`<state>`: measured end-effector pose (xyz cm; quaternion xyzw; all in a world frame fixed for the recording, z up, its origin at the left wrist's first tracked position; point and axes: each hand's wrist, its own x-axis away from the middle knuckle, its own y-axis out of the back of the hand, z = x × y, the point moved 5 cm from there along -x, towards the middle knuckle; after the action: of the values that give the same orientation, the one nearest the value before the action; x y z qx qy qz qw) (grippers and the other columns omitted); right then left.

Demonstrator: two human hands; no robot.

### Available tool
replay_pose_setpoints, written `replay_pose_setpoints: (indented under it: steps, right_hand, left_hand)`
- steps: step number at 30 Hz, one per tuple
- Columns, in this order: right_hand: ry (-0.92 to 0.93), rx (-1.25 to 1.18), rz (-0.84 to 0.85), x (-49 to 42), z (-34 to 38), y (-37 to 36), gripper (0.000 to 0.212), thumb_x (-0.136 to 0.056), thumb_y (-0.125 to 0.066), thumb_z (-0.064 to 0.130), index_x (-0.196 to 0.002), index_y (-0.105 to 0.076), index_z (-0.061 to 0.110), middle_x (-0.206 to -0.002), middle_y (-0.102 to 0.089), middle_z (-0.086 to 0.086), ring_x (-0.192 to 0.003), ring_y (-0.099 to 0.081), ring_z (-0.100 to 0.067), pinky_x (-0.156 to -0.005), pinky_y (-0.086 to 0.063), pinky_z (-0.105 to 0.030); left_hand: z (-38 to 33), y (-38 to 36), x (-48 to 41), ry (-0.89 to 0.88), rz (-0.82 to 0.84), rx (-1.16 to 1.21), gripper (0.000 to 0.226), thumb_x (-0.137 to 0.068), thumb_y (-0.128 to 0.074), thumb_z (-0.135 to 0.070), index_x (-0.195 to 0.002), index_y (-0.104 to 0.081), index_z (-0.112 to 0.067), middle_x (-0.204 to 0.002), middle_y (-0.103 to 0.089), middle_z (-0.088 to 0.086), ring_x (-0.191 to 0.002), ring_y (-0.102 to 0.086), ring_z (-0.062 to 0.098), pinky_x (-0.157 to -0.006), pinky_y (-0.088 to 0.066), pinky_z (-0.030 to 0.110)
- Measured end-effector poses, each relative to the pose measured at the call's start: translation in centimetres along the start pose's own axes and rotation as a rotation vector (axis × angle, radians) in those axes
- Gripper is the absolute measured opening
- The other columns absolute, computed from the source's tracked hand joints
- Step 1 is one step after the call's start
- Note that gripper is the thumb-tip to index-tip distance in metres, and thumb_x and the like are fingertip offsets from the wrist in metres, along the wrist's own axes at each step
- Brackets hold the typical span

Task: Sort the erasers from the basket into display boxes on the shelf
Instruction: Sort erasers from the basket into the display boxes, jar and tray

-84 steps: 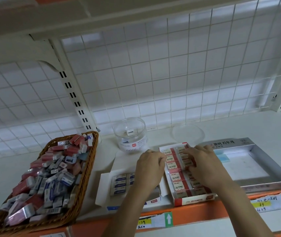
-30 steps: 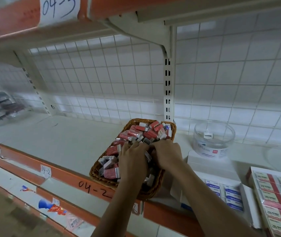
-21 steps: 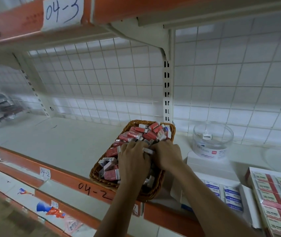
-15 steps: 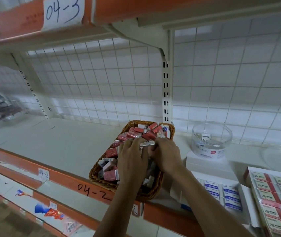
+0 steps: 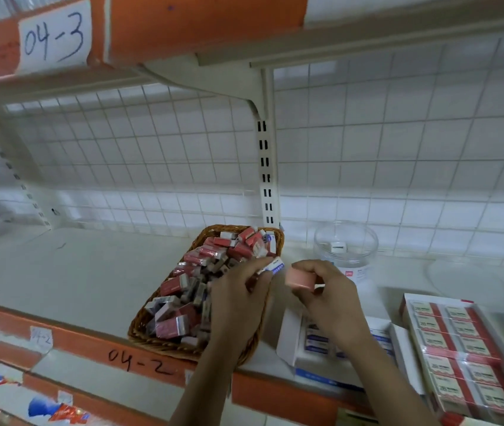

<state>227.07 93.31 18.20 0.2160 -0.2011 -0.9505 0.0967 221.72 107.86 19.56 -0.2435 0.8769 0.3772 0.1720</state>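
Note:
A wicker basket [image 5: 149,330] heaped with red-sleeved and blue-sleeved erasers [image 5: 213,259] stands on the shelf. My left hand [image 5: 238,299] hovers over the basket's right side and pinches a white eraser with a blue label [image 5: 275,265]. My right hand [image 5: 327,293] is just right of the basket and grips a pink eraser [image 5: 299,278] in its fingertips. Below my right hand sits an open white display box [image 5: 287,342] with blue-labelled erasers. To its right is a display box of red-labelled erasers [image 5: 459,342].
A clear round plastic jar [image 5: 345,247] stands behind my right hand, its lid [image 5: 468,281] lying on the shelf to the right. The shelf surface left of the basket [image 5: 75,272] is bare. An orange shelf edge [image 5: 84,342] carries a handwritten 04-2 label.
Both hands have lifted out of the basket, each with an eraser. My right hand has moved right, off the basket toward the display boxes.

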Motion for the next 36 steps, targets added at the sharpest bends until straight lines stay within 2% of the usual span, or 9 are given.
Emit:
replay_pose_setpoints:
  steps: [3, 7, 11, 17, 19, 22, 28, 32, 36]
  right_hand:
    - [-0.029, 0.015, -0.056, 0.7, -0.7, 1.8, 0.053, -0.074, -0.071, -0.001, -0.084, -0.052, 0.047, -0.090, -0.056, 0.024, -0.083, -0.056, -0.003, -0.067, -0.044, -0.007]
    - [-0.079, 0.058, -0.083, 1.5, -1.3, 4.1, 0.042, -0.077, -0.071, 0.005, -0.089, -0.054, 0.042, -0.089, -0.057, 0.022, -0.081, -0.055, 0.002, -0.067, -0.042, -0.006]
    - [-0.123, 0.079, -0.072, 2.5, -2.1, 5.8, 0.041, -0.080, -0.069, 0.008, -0.087, -0.052, 0.045, -0.087, -0.055, 0.026, -0.079, -0.053, 0.009, -0.065, -0.039, -0.001]
    - [-0.272, 0.134, -0.160, 3.9, -4.4, 9.4, 0.029, -0.081, -0.067, 0.009, -0.099, -0.059, 0.031, -0.092, -0.061, 0.009, -0.086, -0.056, -0.011, -0.072, -0.043, -0.022]
    - [-0.301, 0.158, -0.192, 4.2, -5.1, 10.2, 0.030, -0.080, -0.067, 0.008, -0.096, -0.060, 0.032, -0.091, -0.062, 0.008, -0.086, -0.057, -0.013, -0.076, -0.045, -0.025]
    - [-0.324, 0.197, -0.185, 4.7, -5.6, 10.4, 0.028, -0.080, -0.066, 0.007, -0.097, -0.062, 0.029, -0.092, -0.061, 0.009, -0.086, -0.056, -0.012, -0.079, -0.043, -0.024]
    - [-0.321, 0.277, -0.174, 5.4, -6.2, 10.3, 0.030, -0.079, -0.066, 0.009, -0.106, -0.065, 0.022, -0.102, -0.066, 0.008, -0.097, -0.058, -0.013, -0.081, -0.038, -0.020]
    - [-0.335, 0.310, -0.154, 5.4, -6.2, 10.3, 0.031, -0.080, -0.066, 0.011, -0.107, -0.065, 0.025, -0.104, -0.067, 0.007, -0.096, -0.059, -0.013, -0.078, -0.036, -0.017]
    - [-0.345, 0.306, -0.127, 5.7, -6.1, 10.1, 0.033, -0.080, -0.067, 0.011, -0.110, -0.064, 0.026, -0.106, -0.066, 0.008, -0.096, -0.058, -0.013, -0.080, -0.038, -0.016]
  left_hand:
    - [-1.5, -1.6, -0.1, 0.029, 0.128, 0.147, 0.026, -0.094, -0.055, -0.018, -0.113, -0.068, -0.029, -0.091, -0.070, -0.014, -0.075, -0.061, -0.008, -0.062, -0.042, 0.006]
    - [-2.7, -3.4, -0.2, 0.082, 0.268, 0.249, 0.024, -0.089, -0.064, -0.027, -0.111, -0.065, -0.034, -0.096, -0.068, -0.021, -0.083, -0.064, -0.005, -0.072, -0.054, 0.019]
    - [-4.2, -5.2, 0.0, 0.042, 0.305, 0.131, 0.020, -0.088, -0.065, -0.034, -0.107, -0.061, -0.029, -0.089, -0.069, -0.009, -0.076, -0.064, 0.005, -0.070, -0.054, 0.031]
    - [-5.2, -8.0, 1.6, -0.060, 0.655, -0.070, 0.022, -0.084, -0.068, -0.023, -0.105, -0.066, -0.029, -0.103, -0.066, -0.012, -0.087, -0.060, 0.001, -0.079, -0.051, 0.023]
    - [-5.6, -9.0, 2.5, -0.109, 0.803, -0.108, 0.026, -0.082, -0.071, -0.021, -0.107, -0.069, -0.027, -0.105, -0.067, -0.008, -0.082, -0.058, -0.002, -0.075, -0.050, 0.015]
    - [-6.5, -10.3, 3.7, -0.185, 0.931, -0.134, 0.029, -0.082, -0.072, -0.021, -0.111, -0.070, -0.024, -0.108, -0.069, -0.005, -0.075, -0.053, -0.005, -0.063, -0.035, 0.001]
    - [-7.4, -11.3, 4.8, -0.245, 0.963, -0.138, 0.032, -0.085, -0.068, -0.018, -0.116, -0.068, -0.021, -0.108, -0.069, -0.001, -0.077, -0.052, -0.001, -0.062, -0.030, -0.003]
    - [-7.3, -11.3, 4.9, -0.208, 0.924, -0.132, 0.023, -0.082, -0.072, -0.016, -0.105, -0.069, -0.019, -0.101, -0.071, -0.001, -0.081, -0.060, 0.002, -0.066, -0.039, 0.004]
    - [-7.3, -11.3, 5.1, -0.203, 0.890, -0.139, 0.018, -0.080, -0.073, -0.013, -0.097, -0.072, -0.018, -0.095, -0.072, -0.001, -0.074, -0.057, -0.002, -0.063, -0.037, 0.000]
